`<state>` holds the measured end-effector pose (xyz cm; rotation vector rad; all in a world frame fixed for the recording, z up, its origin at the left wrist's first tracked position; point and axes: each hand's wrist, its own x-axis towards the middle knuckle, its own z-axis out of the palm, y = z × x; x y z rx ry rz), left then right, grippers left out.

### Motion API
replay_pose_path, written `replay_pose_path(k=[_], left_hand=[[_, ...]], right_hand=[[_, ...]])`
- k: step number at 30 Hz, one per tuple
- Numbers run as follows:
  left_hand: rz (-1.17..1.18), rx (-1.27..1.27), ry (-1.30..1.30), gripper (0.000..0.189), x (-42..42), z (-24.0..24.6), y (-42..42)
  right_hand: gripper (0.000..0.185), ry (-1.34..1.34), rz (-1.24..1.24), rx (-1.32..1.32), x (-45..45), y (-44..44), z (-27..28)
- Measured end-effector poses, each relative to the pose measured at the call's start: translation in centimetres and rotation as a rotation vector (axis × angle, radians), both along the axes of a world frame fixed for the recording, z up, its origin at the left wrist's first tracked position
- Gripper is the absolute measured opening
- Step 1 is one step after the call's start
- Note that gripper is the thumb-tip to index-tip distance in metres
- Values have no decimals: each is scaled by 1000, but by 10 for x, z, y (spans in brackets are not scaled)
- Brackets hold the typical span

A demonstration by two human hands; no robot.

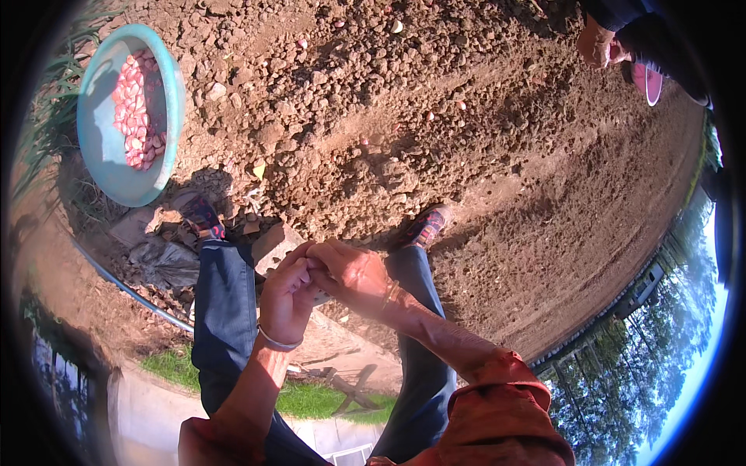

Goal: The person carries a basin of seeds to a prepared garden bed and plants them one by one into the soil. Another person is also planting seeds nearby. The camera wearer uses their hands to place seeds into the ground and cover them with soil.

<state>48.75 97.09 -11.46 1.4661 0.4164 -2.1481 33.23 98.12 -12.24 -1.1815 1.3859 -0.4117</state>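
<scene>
My left hand (287, 303) and my right hand (352, 272) meet in front of my knees, fingertips together. Curled fingers hide whatever may be between them. A bracelet circles each wrist. To the upper left stands a teal plastic basin (96, 151), tilted in view, with a heap of pink-skinned garlic cloves (133, 110) along one side. On the clumpy brown soil (344, 169) beyond my hands lie several scattered cloves, among them a pale clove (397, 27) and a pinkish clove (430, 116).
My shoes (428, 226) rest on the soil's near edge, beside a stone block (278, 244). At the upper right, another person's hand (595, 45) is near a pink container (648, 84). Green leaves (64, 76) border the basin; grass (309, 401) grows behind me.
</scene>
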Motion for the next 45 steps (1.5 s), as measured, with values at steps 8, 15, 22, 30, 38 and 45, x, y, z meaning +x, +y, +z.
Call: replay_pose_path(k=[8,15,22,30,38,45], left_hand=[[-86,-17,-27,33,-9,5,-2],[-219,3,-116,25,-12,5,-3],[-136,-142,-11,23,-7,9,-14],[152,-103,70,25,33,21,-42],[368,-42,-54,26,65,32,-84],[494,-115,-43,28,96,36,-119]], right_hand=[[18,-219,-311,67,-19,5,6],[21,-405,-433,287,-19,20,20],[25,-554,-480,531,-13,-1,43],[23,-90,-134,14,51,-48,63],[26,5,22,-104,110,-108,66],[27,-81,198,-238,108,-158,71]])
